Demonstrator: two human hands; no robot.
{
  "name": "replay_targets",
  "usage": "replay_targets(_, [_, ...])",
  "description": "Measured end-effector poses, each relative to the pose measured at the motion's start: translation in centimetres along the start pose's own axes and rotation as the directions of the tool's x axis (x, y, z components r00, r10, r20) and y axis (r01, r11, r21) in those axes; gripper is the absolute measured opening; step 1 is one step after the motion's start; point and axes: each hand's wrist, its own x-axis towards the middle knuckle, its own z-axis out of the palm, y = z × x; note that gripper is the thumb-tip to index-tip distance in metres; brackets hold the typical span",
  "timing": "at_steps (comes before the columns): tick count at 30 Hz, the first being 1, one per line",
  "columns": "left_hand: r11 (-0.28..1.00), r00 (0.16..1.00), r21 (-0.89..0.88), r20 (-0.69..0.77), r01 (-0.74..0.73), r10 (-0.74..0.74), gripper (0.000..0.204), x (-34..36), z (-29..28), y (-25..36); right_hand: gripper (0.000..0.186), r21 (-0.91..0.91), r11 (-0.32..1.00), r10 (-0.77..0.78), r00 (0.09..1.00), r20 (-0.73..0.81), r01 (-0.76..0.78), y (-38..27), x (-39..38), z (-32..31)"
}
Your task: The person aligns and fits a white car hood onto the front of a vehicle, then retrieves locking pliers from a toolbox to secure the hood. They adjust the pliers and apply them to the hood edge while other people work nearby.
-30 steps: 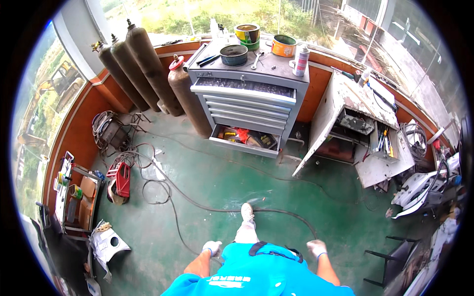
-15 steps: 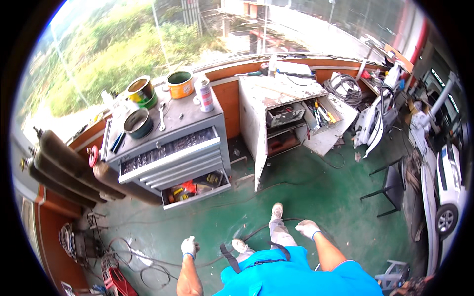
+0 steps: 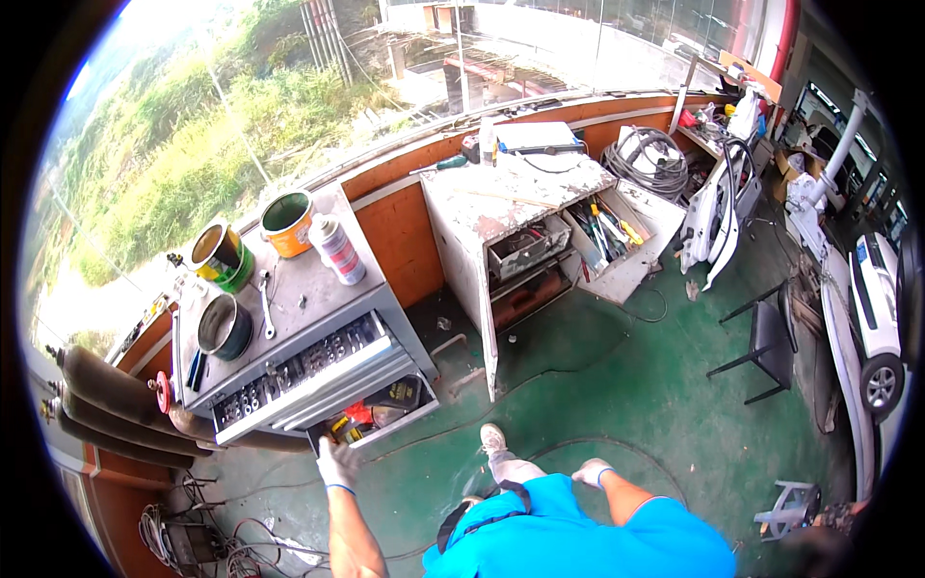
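My gloved left hand (image 3: 337, 462) is raised at the near left corner of the open bottom drawer (image 3: 390, 432), fingers extended and slightly blurred; contact is unclear. The drawer holds mixed yellow, red and dark items. Above, the grey tool chest (image 3: 361, 284) has its top drawer (image 3: 299, 371) out, full of sockets. On top are a dark round tin (image 3: 224, 328), two paint cans (image 3: 287, 226), a spray can (image 3: 337, 252) and a wrench (image 3: 265, 306). My gloved right hand (image 3: 590, 474) hangs beside my hip, fingertips hard to make out.
A battered white cabinet (image 3: 462, 212) stands open with hand tools inside. Gas cylinders (image 3: 111, 405) line the left. Cables cross the green floor (image 3: 578, 405). A black chair (image 3: 771, 352), vehicle panels (image 3: 723, 212), a white car (image 3: 872, 318) and a small stool (image 3: 785, 511) are at right.
The view has swung rightward and I am closer to the chest. My left hand has risen to the bottom drawer; my right hand has lowered since half a second ago.
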Motion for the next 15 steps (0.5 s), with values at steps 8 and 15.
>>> replay_targets(8, [0.984, 0.954, -0.099, -0.276, -0.151, 0.119, 0.06, 8.0, 7.1, 13.0, 0.035, 0.389, 0.866, -0.24, 0.943, -0.229, 0.315, -14.0, 5.6, -14.6])
replay_targets(15, [0.943, 0.947, -0.24, -0.28, -0.229, 0.159, 0.052, 10.3, 1.6, 14.5, 0.045, 0.441, 0.876, -0.13, 0.976, -0.177, 0.197, -13.9, 7.3, -16.8])
